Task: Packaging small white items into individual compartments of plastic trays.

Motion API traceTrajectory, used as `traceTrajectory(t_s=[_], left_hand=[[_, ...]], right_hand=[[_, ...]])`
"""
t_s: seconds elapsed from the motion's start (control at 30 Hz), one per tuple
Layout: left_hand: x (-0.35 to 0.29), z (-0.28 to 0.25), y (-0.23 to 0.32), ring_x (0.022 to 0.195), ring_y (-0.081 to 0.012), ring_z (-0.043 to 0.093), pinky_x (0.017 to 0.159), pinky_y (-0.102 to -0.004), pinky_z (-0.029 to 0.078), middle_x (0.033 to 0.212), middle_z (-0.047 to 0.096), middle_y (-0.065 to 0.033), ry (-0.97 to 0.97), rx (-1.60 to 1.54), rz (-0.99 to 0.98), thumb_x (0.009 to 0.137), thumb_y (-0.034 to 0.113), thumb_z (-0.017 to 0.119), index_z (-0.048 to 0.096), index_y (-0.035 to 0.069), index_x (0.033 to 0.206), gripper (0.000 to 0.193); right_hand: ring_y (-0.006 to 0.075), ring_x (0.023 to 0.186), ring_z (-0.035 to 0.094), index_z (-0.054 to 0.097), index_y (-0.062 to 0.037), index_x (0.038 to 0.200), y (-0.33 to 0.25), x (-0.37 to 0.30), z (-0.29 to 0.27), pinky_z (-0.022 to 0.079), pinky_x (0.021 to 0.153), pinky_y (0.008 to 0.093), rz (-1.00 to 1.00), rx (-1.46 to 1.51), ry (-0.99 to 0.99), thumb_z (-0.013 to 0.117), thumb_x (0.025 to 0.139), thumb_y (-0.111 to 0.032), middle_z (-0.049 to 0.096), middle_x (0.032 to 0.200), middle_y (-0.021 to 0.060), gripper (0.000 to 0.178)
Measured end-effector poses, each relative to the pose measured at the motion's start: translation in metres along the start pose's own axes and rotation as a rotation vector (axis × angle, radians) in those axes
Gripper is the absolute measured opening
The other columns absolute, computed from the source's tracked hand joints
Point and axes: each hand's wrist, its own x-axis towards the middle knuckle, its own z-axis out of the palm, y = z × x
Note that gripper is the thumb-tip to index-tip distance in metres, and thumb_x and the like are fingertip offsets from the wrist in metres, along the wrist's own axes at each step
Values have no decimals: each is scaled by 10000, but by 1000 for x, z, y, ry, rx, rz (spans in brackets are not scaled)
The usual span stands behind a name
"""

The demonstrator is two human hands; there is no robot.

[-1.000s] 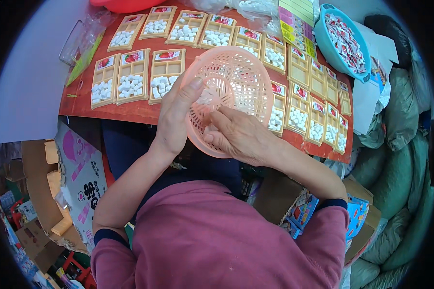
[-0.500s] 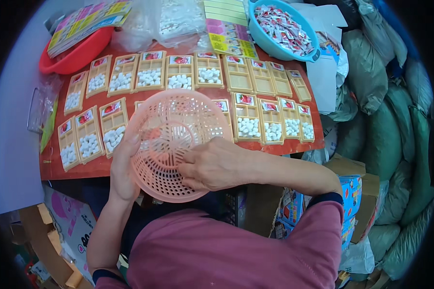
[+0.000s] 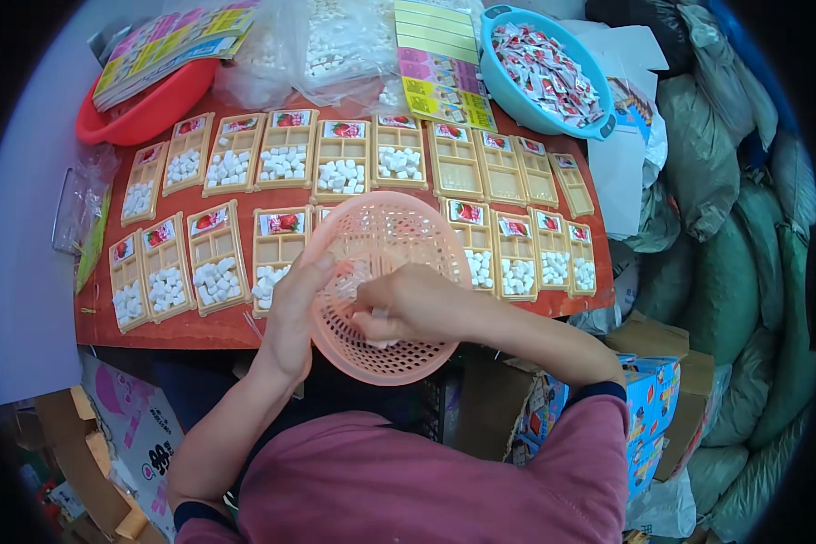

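A pink perforated plastic basket (image 3: 385, 213) is held up over the near edge of the table, tilted toward me. My left hand (image 3: 292, 308) grips its left rim, thumb on the inside. Inside the basket is my right hand (image 3: 417, 306), its fingers curled in a pinch; what they hold is hidden. A few clear or whitish small pieces (image 3: 352, 279) lie in the basket beside those fingers. Behind it, two rows of beige compartment trays (image 3: 213, 222) stand on the table, most with small white pieces (image 3: 216, 283) and a strawberry-pictured packet (image 3: 208, 220). The basket hides part of the front row.
Several back-row trays (image 3: 503, 181) at right hold a packet but no white pieces. A red basin (image 3: 145, 118) with printed sheets stands back left, a blue basin (image 3: 598, 86) of small packets back right. Bags of white pieces (image 3: 335, 54) lie between. Cartons (image 3: 653, 399) and sacks (image 3: 725, 263) crowd the right.
The basket and my left hand have shifted right, uncovering a front-row tray at left. My right hand stays inside the basket, its fingers curled and a little farther right.
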Motion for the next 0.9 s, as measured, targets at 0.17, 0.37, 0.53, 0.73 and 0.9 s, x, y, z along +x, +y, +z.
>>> traceTrajectory(t_s=[0.17,0.37,0.53,0.73,0.9], left_hand=[[3,-1,12,1030,-215,545,903,-351,422,1135,551,-127,-31,-33,1,905,284,420,452,-10,1211,426],[3,2,26,1042,-219,536,907,-356,426,1134,546,-130,-14,96,61,902,279,409,438,-11,1221,432],[-7,8,39,1092,-178,486,941,-300,363,1166,518,-133,-41,128,135,888,236,422,415,-64,1255,473],[-4,-3,33,1074,-189,507,931,-306,385,1177,519,-142,-40,-73,36,882,220,425,406,-67,1270,483],[-4,2,32,1091,-187,496,950,-299,364,1190,514,-139,-82,-6,84,884,219,428,407,-70,1270,483]], right_hand=[[254,624,600,549,-83,969,-11,-5,17,468,467,380,-217,-246,41,537,853,-293,572,813,69,240],[233,635,595,538,-87,971,-19,-7,2,469,454,361,-112,-418,26,537,845,-278,536,778,62,229],[262,718,587,519,-86,1034,-22,-8,7,477,502,362,-120,-418,177,535,843,-262,503,817,106,260],[294,756,585,510,-58,1035,-26,-10,10,492,592,396,-103,-172,11,551,820,-166,495,871,132,244],[291,759,593,541,-44,980,-21,-5,18,496,617,341,-174,132,39,566,767,-78,526,843,136,217]])
